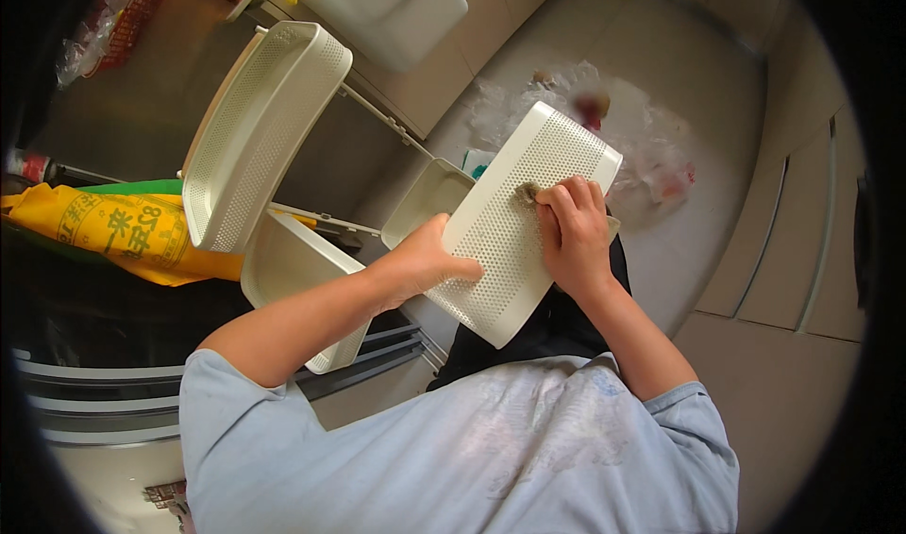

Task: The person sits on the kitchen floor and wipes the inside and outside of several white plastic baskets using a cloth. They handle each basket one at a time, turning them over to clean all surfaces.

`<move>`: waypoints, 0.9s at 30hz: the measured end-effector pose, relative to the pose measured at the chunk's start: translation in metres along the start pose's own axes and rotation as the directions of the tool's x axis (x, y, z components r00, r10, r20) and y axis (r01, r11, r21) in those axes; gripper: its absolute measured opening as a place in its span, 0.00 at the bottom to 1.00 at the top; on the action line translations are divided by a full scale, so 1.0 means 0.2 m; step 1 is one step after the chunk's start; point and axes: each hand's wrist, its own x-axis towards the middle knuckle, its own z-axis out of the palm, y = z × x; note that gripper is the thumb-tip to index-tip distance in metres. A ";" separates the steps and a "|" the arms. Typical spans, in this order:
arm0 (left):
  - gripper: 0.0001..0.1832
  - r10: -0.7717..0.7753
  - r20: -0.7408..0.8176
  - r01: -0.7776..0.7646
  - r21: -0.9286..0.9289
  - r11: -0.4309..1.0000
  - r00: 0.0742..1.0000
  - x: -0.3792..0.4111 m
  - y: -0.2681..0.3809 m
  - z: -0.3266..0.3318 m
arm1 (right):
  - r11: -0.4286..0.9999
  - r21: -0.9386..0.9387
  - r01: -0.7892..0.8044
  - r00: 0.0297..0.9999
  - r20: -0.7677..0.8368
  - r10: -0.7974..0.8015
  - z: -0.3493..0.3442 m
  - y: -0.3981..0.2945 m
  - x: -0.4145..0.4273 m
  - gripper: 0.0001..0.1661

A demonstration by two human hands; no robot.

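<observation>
Tilted over my lap is a white perforated plastic basket (495,244), its hole-covered outer face towards me. My left hand (442,264) grips its left edge, thumb lying on the holes. Between the fingertips of my right hand (577,233) is a small grey-brown clump, probably a steel wool scrubber (525,193), pressed against the basket's face. Dark specks dot the surface below the clump. What the left fingers do behind the basket is hidden.
A cart frame to the left holds an upper perforated basket (276,131) and a lower white basket (297,258). Beside it lies a yellow bag (141,230) bearing writing. Crumpled clear plastic bags (637,138) cover floor ahead. A white bin (396,10) hangs by the cabinets.
</observation>
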 end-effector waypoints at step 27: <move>0.25 0.040 0.014 -0.039 -0.090 0.995 0.999 -0.02 0.02 0.02 | 1.000 -0.006 0.013 0.999 -0.049 -0.013 0.04 0.00 -0.02 0.08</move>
